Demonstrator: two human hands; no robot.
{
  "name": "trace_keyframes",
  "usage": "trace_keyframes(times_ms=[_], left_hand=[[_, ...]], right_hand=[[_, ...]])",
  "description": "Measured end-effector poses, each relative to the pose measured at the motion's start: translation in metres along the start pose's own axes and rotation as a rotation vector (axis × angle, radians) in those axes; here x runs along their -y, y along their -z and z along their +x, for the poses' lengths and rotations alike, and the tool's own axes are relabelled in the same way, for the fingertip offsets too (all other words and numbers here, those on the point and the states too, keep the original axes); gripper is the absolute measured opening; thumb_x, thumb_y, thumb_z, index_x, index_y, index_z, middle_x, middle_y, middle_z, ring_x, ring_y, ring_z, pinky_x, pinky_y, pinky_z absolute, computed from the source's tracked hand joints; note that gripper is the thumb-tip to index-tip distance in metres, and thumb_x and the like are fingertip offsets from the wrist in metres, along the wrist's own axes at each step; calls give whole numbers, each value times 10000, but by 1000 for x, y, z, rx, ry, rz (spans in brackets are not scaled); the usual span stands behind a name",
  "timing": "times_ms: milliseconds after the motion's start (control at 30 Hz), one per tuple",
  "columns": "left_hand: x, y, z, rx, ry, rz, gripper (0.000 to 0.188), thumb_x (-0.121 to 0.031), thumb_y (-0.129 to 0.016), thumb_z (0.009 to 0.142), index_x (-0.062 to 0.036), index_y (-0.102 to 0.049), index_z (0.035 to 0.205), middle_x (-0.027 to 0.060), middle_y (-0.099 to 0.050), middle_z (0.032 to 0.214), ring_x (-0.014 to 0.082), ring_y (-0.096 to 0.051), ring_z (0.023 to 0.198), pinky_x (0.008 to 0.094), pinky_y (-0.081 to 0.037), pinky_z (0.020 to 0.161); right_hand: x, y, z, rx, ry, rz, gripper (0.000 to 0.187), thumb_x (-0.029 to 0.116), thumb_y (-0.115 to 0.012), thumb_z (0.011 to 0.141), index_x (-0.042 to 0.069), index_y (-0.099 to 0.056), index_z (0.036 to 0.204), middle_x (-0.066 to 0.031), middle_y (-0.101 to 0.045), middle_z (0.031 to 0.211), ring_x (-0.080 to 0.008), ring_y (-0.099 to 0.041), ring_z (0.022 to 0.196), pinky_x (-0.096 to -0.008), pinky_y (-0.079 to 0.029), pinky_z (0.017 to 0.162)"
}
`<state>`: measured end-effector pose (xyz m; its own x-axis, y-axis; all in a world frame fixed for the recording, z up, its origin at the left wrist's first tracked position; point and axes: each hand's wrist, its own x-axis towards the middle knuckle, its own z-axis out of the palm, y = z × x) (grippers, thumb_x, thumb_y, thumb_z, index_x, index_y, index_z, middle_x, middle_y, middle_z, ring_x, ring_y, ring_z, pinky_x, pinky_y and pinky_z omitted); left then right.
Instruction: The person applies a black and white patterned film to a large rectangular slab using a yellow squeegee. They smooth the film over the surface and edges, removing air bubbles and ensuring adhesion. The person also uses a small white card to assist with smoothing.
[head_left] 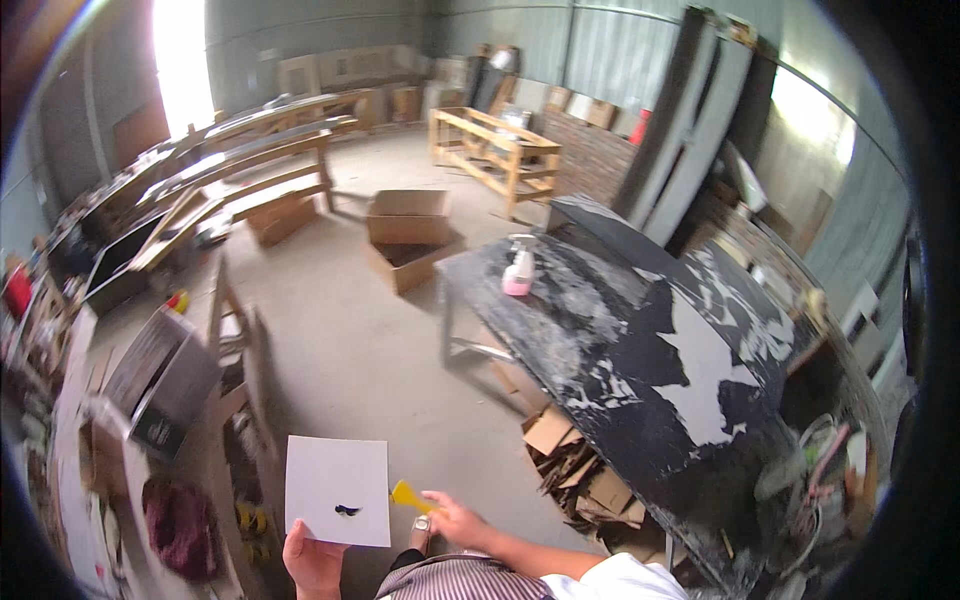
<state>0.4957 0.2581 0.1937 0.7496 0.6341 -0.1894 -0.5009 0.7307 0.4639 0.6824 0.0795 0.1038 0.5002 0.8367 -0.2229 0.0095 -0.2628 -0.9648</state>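
At the lower middle, my left hand [312,562] grips the bottom edge of a white square board [335,475]. A small black smear [347,510] marks the board's lower half. Just to its right, my right hand [456,521] is closed around the handle end of a yellow scraper [408,494]. The scraper's wide blade points toward the board's right edge; whether they touch I cannot tell. My right forearm comes in from the lower right, with a white sleeve.
On the right stands a long table [470,285] with a black, patchy coating and a pink-and-white spray bottle [519,268]. Cardboard scraps [580,470] lie beneath it. An open cardboard box [408,238] sits on the floor ahead. A cluttered bench with a box [165,385] runs along the left.
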Motion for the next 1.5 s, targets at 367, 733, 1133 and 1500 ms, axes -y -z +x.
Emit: trace_keyframes(times_ms=[367, 733, 1133, 1500], left_hand=[[90, -85, 195, 352, 502, 325, 489, -226, -532, 896, 95, -475, 1260, 210, -634, 1121, 380, -662, 978, 547, -576, 778], [188, -162, 220, 312, 511, 327, 327, -241, -559, 885, 77, -631, 913, 195, -675, 763, 361, -687, 710, 512, -587, 612], [215, -181, 276, 385, 456, 360, 440, -256, -531, 888, 94, -554, 1154, 201, -660, 1059, 378, -687, 884, 519, -599, 689], [257, -238, 410, 543, 686, 370, 488, -313, -527, 892, 28, -534, 1242, 167, -650, 1124, 355, -672, 987, 510, -596, 719]], right_hand=[[107, 128, -71, -768, 110, 411, 209, 206, -492, 1030, 20, -583, 1055, -36, -645, 766, -41, -521, 589, -186, -431, 534], [99, 193, -144, -1015, 183, 230, 180, 184, -462, 1035, 30, -554, 1057, -29, -622, 778, -67, -548, 627, -213, -456, 579], [179, 313, -138, -1127, 283, -1207, 112, 150, -573, 924, 58, -517, 955, -253, -494, 1393, -403, -415, 1363, -546, -239, 1137], [162, 327, -61, -1365, 80, -1351, 124, 184, -574, 922, 82, -509, 895, -201, -495, 1421, -344, -386, 1397, -497, -167, 1170]])
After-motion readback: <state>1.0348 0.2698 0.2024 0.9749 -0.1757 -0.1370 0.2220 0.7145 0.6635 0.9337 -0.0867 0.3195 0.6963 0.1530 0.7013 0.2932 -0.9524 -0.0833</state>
